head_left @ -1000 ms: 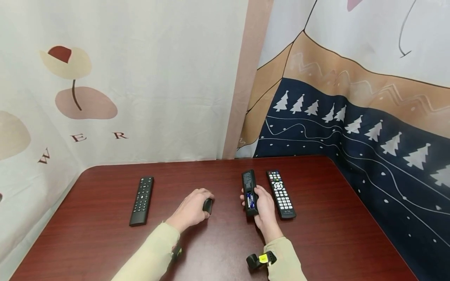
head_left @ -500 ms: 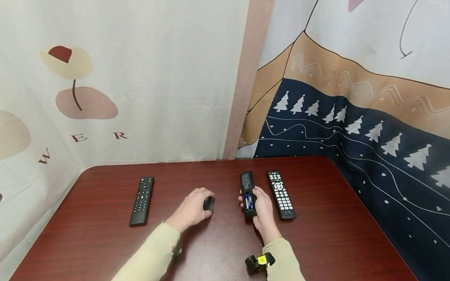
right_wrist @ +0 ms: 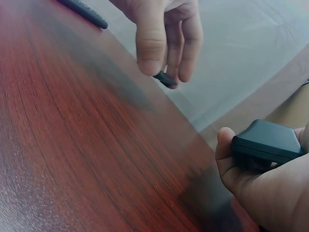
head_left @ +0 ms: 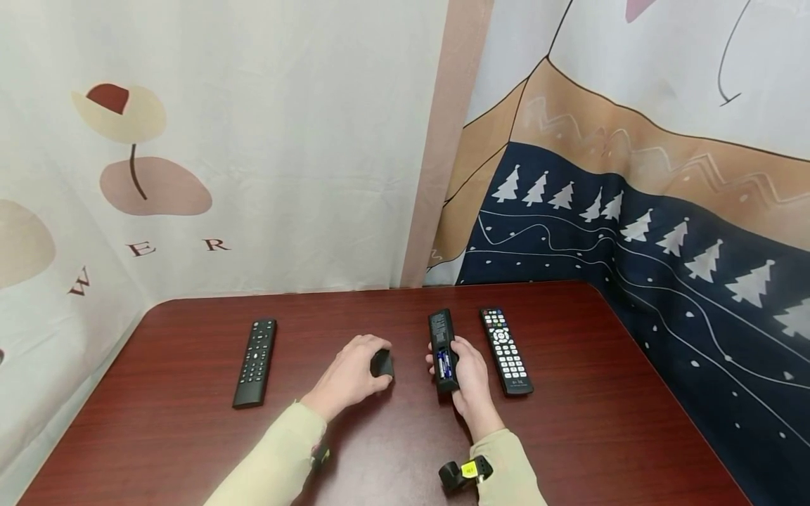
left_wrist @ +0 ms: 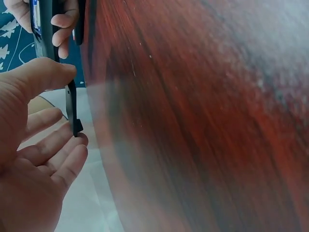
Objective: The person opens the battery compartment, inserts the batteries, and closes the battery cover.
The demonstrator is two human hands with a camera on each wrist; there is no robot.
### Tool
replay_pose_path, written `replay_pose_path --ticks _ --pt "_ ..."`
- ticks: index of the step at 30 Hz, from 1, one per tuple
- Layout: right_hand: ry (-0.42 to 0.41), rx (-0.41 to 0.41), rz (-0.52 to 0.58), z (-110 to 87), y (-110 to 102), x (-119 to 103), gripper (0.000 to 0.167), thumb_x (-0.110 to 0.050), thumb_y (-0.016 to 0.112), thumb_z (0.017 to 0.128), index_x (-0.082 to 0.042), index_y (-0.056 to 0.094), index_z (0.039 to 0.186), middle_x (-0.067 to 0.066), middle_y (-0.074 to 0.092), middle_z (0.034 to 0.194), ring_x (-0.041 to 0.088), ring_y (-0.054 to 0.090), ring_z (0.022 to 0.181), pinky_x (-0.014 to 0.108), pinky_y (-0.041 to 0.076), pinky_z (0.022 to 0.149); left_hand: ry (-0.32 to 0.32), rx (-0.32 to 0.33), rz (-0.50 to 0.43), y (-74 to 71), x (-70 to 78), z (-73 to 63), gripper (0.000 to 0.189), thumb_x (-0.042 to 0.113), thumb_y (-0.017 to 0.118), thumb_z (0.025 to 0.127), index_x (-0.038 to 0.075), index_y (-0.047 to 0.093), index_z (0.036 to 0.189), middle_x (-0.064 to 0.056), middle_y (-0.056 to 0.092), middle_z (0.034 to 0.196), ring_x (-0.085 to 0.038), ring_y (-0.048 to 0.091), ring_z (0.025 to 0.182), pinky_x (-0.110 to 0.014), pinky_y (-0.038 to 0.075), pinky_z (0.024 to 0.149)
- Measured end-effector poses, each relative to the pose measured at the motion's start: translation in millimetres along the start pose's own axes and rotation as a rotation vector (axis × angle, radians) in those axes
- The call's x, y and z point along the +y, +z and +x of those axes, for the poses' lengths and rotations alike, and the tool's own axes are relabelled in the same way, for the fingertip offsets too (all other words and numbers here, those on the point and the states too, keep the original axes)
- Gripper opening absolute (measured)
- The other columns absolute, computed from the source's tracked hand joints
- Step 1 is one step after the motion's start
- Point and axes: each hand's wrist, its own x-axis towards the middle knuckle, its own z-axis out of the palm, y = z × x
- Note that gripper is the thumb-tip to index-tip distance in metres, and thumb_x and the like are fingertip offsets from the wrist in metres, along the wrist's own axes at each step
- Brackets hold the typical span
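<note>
My left hand [head_left: 350, 374] pinches a small black battery cover [head_left: 382, 364] between thumb and fingers, raised off the table. From the left wrist view the cover [left_wrist: 71, 106] appears edge-on, with a small tab at one end. In my right hand [head_left: 471, 372] I grip a black remote control [head_left: 439, 327], back side up. Its battery compartment is uncovered, and blue-and-silver batteries [head_left: 445, 365] lie inside. A gap separates the cover from the remote. The right wrist view shows the near end of the held remote [right_wrist: 268, 140]; its compartment is hidden there.
On the red-brown wooden table [head_left: 392, 450], a black remote [head_left: 255, 362] lies button side up at the left. Another remote with white buttons [head_left: 506, 351] lies just right of my right hand. Printed curtains [head_left: 304, 176] hang behind the table.
My left hand has shifted slightly right and turned the battery cover so more of it shows. My right hand has moved a little left with the remote.
</note>
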Motion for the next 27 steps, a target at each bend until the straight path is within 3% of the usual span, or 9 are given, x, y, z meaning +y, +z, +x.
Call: replay_pose_path --ticks 10,27 --pt "0.026 -0.005 -0.005 0.1 3.5 1.4 0.042 -0.017 0.03 0.11 0.003 0.042 0.145 0.029 0.06 0.129 0.019 0.072 0.089 0.03 0.06 0.072 0.028 0.034 -0.022 0.3 11.0 0.5 0.046 0.019 0.088 0.081 0.006 0.07 0.122 -0.005 0.069 0.12 -0.023 0.06 0.108 -0.041 0.055 0.088" --pt "-0.01 -0.042 -0.025 -3.2 10.6 6.6 0.039 -0.014 0.031 0.109 0.008 0.046 0.137 0.028 0.063 0.121 0.02 0.071 0.087 0.032 0.059 0.071 0.08 0.087 -0.11 4.2 24.8 3.0 0.048 0.019 0.088 0.082 0.006 0.069 0.124 -0.007 0.068 0.124 -0.025 0.064 0.112 -0.043 0.055 0.093"
